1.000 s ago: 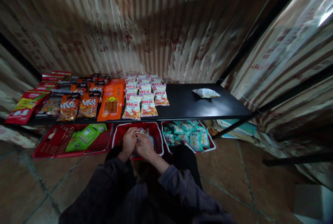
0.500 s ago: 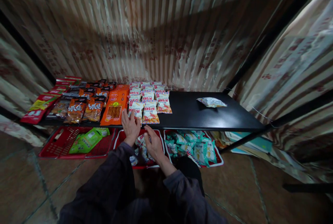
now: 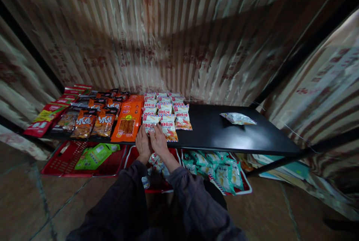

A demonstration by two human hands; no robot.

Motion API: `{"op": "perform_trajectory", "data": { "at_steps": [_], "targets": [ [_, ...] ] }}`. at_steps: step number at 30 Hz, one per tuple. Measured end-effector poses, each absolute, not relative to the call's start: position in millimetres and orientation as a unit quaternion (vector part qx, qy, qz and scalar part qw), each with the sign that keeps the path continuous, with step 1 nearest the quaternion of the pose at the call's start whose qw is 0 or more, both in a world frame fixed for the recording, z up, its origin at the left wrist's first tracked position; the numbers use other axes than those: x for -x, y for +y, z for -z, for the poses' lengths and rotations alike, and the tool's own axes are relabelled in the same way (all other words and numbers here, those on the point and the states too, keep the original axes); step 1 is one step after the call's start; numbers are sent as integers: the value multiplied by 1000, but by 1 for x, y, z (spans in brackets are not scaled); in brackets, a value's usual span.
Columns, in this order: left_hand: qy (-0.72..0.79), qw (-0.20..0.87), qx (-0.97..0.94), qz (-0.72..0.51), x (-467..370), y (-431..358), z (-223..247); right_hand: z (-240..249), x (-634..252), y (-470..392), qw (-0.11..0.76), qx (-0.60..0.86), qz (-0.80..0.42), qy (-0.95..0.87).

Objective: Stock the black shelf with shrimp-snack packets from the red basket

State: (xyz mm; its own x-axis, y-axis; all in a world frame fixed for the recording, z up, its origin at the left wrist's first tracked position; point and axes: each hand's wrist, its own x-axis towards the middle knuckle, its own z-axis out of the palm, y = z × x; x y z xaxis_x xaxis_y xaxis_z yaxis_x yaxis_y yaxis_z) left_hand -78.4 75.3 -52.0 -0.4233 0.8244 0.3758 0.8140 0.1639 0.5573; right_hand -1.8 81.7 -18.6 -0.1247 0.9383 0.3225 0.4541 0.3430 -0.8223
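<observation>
Left hand (image 3: 143,145) and right hand (image 3: 159,141) at front white snack bag (image 3: 152,119), fingers touching it, firm grip or mere contact indeterminable, bag near black shelf (image 3: 209,130) front edge, orange packet (image 3: 128,120) just left.

Illumination is dim overall, with a pale glare patch on the right half of the glossy black rectangular shelf (image 3: 207,123). A broad, soft-edged shadow crosses the beige-and-brown striped sheeting (image 3: 168,73) behind. The brown tiled floor (image 3: 260,211) lies in gloom. Wide-angle stretching and softness affect the margins, most noticeably at right.
</observation>
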Motion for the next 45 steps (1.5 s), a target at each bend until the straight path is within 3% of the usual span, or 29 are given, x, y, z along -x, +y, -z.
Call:
{"op": "perform_trajectory", "data": {
  "at_steps": [23, 31, 36, 39, 45],
  "targets": [
    [757, 18, -558, -340, 78, 82, 61, 33, 5, 97, 424, 500, -226, -720],
    [720, -2, -583, -376, 83, 73, 55, 37, -21, 53, 464, 476, -216, -715],
    [647, -16, -617, -448, 83, 31, 57, 71, -56, 9, 463, 468, -224, -718],
    [631, 10, -622, -464, 75, -5, 81, 109, -73, -8, 430, 522, -239, -697],
    [689, 176, -627, -319, 48, -31, 147, 167, -81, -15, 228, 645, -342, -644]
  ]
}}
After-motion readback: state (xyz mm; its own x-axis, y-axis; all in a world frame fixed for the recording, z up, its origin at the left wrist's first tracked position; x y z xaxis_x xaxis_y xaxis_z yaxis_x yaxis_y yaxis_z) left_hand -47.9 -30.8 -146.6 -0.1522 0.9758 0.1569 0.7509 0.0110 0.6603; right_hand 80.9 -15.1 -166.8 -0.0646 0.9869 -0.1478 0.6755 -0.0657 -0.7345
